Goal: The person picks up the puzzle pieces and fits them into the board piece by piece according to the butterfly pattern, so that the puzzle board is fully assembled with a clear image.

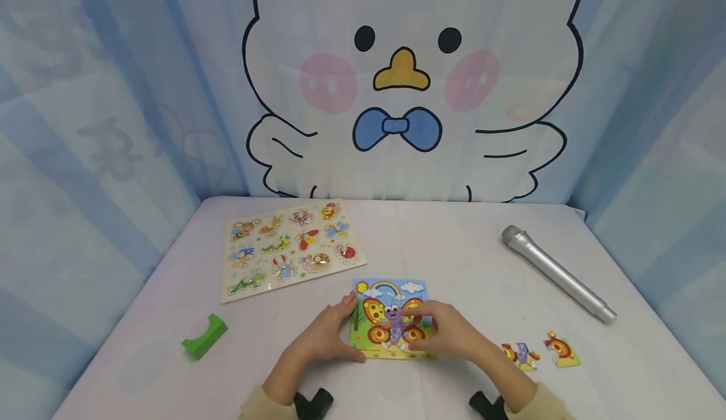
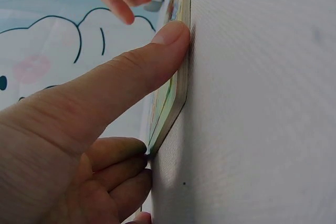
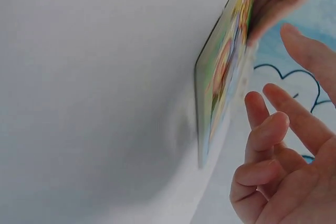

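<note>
A square butterfly jigsaw puzzle lies on the table in the head view, with rainbow and sun along its far side. My left hand holds it at the left, thumb along the near edge and fingers against the side. In the left wrist view, the thumb of my left hand presses on the edge of the puzzle. My right hand is over the puzzle's right part, fingers toward the butterfly. In the right wrist view, the right hand has loosely bent, parted fingers with nothing between them.
Two loose puzzle pieces, one with a purple body and one with a red spiral, lie to the right. Behind them is a silver microphone. An insect puzzle board lies back left, a green arched block nearer left.
</note>
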Tool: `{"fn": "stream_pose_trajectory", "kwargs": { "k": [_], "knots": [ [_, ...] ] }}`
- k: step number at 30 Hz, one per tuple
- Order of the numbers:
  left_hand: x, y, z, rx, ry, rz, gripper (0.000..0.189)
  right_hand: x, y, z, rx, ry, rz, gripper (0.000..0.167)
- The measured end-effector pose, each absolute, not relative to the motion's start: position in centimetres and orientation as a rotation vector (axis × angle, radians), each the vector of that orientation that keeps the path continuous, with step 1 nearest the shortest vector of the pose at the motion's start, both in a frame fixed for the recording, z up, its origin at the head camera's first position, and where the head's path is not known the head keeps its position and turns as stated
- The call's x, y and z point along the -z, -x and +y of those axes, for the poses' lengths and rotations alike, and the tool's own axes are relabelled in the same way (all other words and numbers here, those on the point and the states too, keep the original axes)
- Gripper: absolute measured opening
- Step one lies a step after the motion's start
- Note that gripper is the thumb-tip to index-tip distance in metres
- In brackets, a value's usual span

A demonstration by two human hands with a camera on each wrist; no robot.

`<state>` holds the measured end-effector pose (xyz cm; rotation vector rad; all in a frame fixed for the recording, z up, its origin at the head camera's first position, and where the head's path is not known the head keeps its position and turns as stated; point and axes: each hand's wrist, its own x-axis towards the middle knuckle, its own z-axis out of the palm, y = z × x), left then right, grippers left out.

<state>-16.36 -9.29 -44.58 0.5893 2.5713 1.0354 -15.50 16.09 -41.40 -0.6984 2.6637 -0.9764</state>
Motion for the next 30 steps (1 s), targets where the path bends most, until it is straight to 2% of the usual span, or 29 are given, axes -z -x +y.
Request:
{"fn": "stream_pose_trajectory", "kwargs": {
  "k": [17,26,30],
  "knots": [
    [44.5,16.3,-9.1,-1.020,-0.567,2.578,0.104,41.2,13.7,24.2,0.935,0.453,2.779,0.056],
    [44.3,16.2,-9.1,-1.029,-0.573,2.571,0.104,41.0,12.5,27.9,0.960,0.509,2.776,0.059],
    [44.3,16.2,-9.1,-1.021,-0.574,2.578,0.103,41.0,12.2,29.4,0.918,0.436,2.790,0.061]
  ]
}}
